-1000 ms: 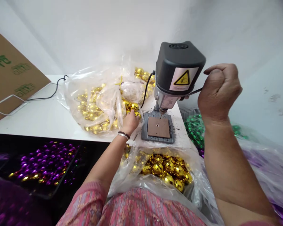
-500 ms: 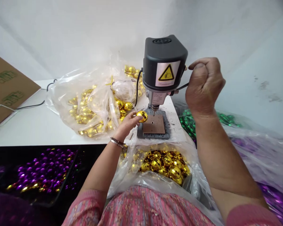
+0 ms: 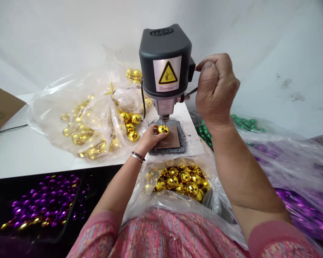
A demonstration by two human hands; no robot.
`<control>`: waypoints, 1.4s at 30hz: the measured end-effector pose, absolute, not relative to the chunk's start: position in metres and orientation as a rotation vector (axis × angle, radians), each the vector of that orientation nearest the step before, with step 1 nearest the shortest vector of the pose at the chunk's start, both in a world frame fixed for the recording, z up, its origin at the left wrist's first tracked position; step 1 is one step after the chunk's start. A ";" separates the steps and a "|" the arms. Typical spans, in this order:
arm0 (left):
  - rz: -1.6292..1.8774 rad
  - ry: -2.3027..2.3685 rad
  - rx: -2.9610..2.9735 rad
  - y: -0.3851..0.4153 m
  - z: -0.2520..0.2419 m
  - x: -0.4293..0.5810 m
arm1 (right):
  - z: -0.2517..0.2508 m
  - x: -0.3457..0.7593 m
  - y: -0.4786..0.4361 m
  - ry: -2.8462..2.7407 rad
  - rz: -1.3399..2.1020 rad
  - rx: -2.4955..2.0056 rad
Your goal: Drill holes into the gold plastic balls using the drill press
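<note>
Gold ball [image 3: 163, 129] sits at the centre of the frame, on the brown pad [image 3: 170, 141] of the drill press [image 3: 165, 68], directly under the chuck [image 3: 164, 117]. The left hand [image 3: 150, 137] pinches it from the left; its grip is closed on the ball, and the fingers hide the ball's left side. Whether the bit touches the ball cannot be made out.

The right hand [image 3: 216, 89], right of the drill head, is clenched in a fist round the feed lever [image 3: 191, 92]; only a short dark stretch of lever shows between fist and machine, the rest is buried in the palm.

On the white bench [image 3: 24, 154], left of the press, lies a clear bag [image 3: 78, 114] of gold balls, its contents blurred by folds of plastic. A second open bag [image 3: 181, 179] of gold balls lies below the press, near the person's lap. Green beads [image 3: 204, 132] show right of the bench, partly behind the right forearm. Purple beads [image 3: 43, 200] lie in a dark tray at lower left, dim. More purple beads [image 3: 307, 215] under plastic run off the lower right edge. A cardboard box [image 3: 1, 109] is cut off at the left edge.
</note>
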State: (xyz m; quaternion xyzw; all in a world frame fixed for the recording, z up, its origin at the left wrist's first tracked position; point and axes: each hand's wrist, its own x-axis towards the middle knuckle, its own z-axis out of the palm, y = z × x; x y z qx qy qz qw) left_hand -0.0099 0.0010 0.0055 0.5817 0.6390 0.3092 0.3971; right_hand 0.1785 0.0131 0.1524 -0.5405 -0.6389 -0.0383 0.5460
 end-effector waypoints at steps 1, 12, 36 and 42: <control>0.773 1.650 1.528 -0.001 0.007 -0.008 | 0.152 0.179 0.012 -1.515 -0.100 -1.276; 0.584 1.770 1.791 -0.008 0.005 0.001 | 0.136 0.182 0.003 -1.545 -0.161 -1.199; 0.729 1.609 1.630 -0.009 -0.006 -0.003 | 0.068 0.187 -0.011 -1.518 -0.665 -0.907; 0.813 1.557 1.601 -0.008 -0.013 -0.004 | 0.046 0.184 -0.013 -1.534 -0.656 -0.879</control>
